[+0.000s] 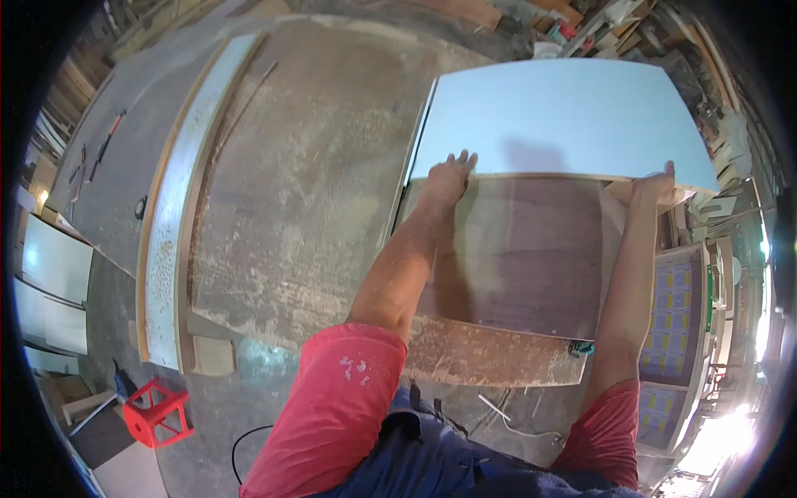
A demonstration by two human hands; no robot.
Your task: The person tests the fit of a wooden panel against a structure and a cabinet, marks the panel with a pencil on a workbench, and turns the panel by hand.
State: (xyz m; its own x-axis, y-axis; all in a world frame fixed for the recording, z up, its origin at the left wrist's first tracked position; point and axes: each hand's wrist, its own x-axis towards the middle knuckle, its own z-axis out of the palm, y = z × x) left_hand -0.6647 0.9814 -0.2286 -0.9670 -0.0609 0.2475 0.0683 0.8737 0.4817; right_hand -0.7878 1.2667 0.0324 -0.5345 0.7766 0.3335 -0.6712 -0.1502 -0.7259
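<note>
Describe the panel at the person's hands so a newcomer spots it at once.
Find the big, worn brown work surface and look to its far right. There is a pale-blue panel, with the left hand at its near left corner and the right hand toward its near right. Its breadth sets it apart from the long, narrow pale strip at left.

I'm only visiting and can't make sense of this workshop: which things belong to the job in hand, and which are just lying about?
Seemingly part of the job:
white panel, with the left hand and right hand at its near edge
brown board

Apparently just lying about:
red stool
long pale strip
</note>
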